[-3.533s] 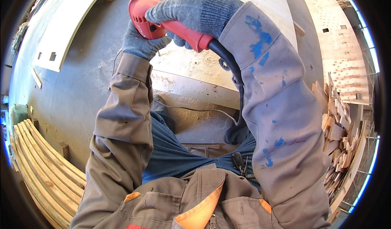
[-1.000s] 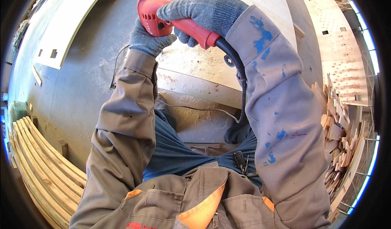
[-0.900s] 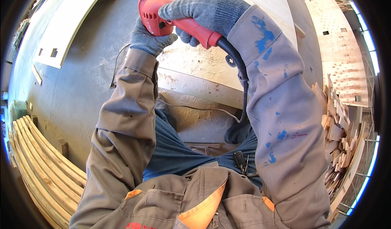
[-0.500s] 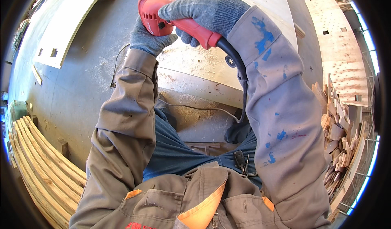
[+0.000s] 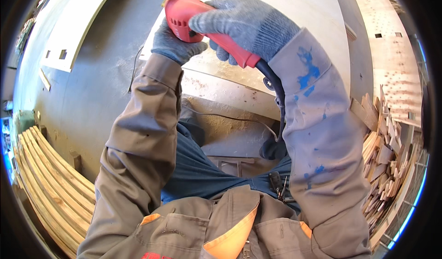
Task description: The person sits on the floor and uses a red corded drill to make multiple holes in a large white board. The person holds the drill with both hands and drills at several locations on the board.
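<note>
A red corded power tool (image 5: 180,16) with a vented round housing is held over a pale wooden board (image 5: 235,91). My gloved right hand (image 5: 251,22) wraps round its handle. Against the near-left side of the housing, my gloved left hand (image 5: 175,46) is closed on the tool. The working end is hidden beyond the housing and my left hand, so its exact kind does not show. A thick black cable (image 5: 272,77) leaves the handle and curves down along my right sleeve. Sawdust and shavings lie on the board and around its near edge.
A thinner cord (image 5: 230,117) runs across the floor near my feet. Long timber strips (image 5: 55,176) are stacked at the lower left. Plywood sheets with square holes lie at the far left (image 5: 76,24) and right (image 5: 386,42). Wood offcuts (image 5: 386,157) are piled on the right.
Both hands and the tool appear slightly farther right in the picture, and the surroundings have shifted a little too. My grip on the tool looks the same.
</note>
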A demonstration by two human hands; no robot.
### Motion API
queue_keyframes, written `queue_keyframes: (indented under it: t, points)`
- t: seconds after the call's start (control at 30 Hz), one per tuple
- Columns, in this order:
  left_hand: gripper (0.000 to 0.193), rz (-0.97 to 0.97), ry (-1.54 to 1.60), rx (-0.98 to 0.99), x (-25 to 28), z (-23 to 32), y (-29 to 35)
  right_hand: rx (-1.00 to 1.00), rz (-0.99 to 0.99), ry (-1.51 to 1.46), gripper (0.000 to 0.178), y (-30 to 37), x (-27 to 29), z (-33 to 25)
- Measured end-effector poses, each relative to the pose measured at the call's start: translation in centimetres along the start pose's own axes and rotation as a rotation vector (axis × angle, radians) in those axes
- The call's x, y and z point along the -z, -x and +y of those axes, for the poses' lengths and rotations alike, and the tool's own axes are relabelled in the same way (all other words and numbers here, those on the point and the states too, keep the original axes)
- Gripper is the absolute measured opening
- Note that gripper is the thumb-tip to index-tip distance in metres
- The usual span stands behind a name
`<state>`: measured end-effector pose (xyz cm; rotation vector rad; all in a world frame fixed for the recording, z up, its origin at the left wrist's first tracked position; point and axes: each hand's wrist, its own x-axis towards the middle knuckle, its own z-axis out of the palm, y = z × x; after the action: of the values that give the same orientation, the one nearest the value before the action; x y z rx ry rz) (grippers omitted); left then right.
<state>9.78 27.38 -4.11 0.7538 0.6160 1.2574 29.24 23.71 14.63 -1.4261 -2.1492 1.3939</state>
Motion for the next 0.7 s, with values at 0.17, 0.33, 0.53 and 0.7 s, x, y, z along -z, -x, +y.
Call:
queue_keyframes:
  t: [0.17,0.33,0.53,0.7]
  points:
    - [0.098,0.089,-0.248,-0.103,-1.7,2.7,1.5,0.115,-0.093,0.058,0.052,-2.1,0.8,-0.3]
    - [0.095,0.120,-0.408,-0.116,-1.6,2.7,1.0,0.032,-0.104,-0.052,0.053,-1.2,0.8,-1.7]
    - [0.098,0.073,-0.278,-0.120,-1.1,2.7,0.5,-0.052,0.006,-0.242,0.048,0.2,-0.1,-3.1]
    - [0.101,0.019,-0.170,-0.110,-2.5,3.1,0.8,-0.075,0.029,-0.229,0.057,0.7,0.4,-2.9]
